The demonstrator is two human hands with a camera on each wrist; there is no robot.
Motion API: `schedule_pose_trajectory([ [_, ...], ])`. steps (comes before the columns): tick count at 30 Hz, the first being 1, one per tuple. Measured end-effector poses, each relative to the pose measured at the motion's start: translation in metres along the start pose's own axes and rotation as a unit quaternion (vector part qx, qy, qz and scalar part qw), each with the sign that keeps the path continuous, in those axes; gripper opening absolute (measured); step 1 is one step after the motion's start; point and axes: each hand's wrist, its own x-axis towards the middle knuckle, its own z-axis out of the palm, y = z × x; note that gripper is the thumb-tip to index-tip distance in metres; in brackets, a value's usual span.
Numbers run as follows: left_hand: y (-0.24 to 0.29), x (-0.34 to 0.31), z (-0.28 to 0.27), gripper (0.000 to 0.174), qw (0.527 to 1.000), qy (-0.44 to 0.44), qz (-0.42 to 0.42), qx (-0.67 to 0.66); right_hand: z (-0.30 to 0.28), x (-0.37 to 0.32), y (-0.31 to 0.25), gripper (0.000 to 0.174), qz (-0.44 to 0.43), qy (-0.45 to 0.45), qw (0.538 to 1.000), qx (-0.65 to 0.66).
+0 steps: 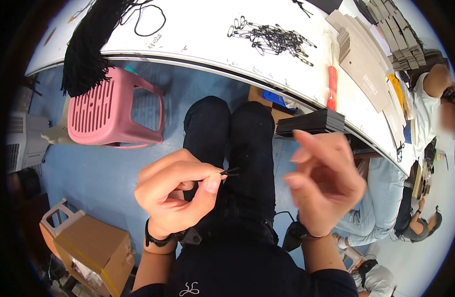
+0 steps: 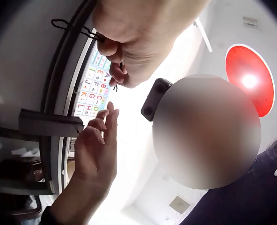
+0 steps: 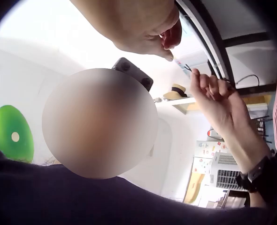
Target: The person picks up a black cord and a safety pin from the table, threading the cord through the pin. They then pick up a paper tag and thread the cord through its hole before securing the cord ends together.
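Box [image 1: 93, 247], contents unclear, stands left of left hand [image 1: 178, 190] pinching black cord [image 1: 231, 172].

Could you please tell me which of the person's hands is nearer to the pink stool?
Left. The left hand, pinching a black item, is on the same side of the legs as the stool; the right hand is beyond them.

In the head view, bright light whitens the table [image 1: 202, 47] beyond the left hand [image 1: 175, 193] and its grip; beside it the right hand [image 1: 329, 183] blurs, and curved edges fall black. White glare floods behind the grip in both wrist views.
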Motion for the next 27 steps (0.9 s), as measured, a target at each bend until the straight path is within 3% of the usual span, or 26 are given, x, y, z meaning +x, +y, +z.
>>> schedule_pose_trajectory([
  [3, 0.001, 0.002, -0.002, 0.010, 1.000, 0.014, 0.013, 0.019, -0.006, 0.015, -0.002, 0.018, -0.108, 0.066, 0.973, -0.193],
  [4, 0.002, 0.002, -0.002, 0.010, 0.999, 0.017, 0.020, 0.038, -0.007, 0.022, -0.003, 0.018, -0.111, 0.068, 0.972, -0.194],
  [6, 0.004, 0.003, -0.002, 0.011, 0.998, 0.022, 0.031, 0.055, -0.008, 0.036, -0.006, 0.010, -0.143, 0.101, 0.918, -0.355],
  [11, 0.008, 0.004, 0.001, 0.014, 0.963, 0.046, 0.095, 0.248, -0.012, 0.067, 0.001, 0.011, -0.146, 0.040, 0.899, -0.412],
  [14, 0.006, 0.005, 0.003, 0.014, 0.961, 0.050, 0.104, 0.253, -0.006, 0.077, 0.008, 0.013, -0.147, 0.008, 0.873, -0.466],
  [18, 0.004, 0.007, 0.002, 0.016, 0.955, 0.054, 0.110, 0.272, 0.002, 0.082, 0.006, 0.015, -0.175, 0.036, 0.855, -0.487],
  [21, 0.003, 0.008, 0.002, 0.017, 0.956, 0.048, 0.113, 0.268, 0.008, 0.091, 0.015, 0.014, -0.196, 0.025, 0.859, -0.473],
  [27, 0.000, 0.010, 0.003, 0.018, 0.956, 0.048, 0.115, 0.264, 0.024, 0.094, 0.011, 0.009, -0.153, 0.017, 0.851, -0.503],
])
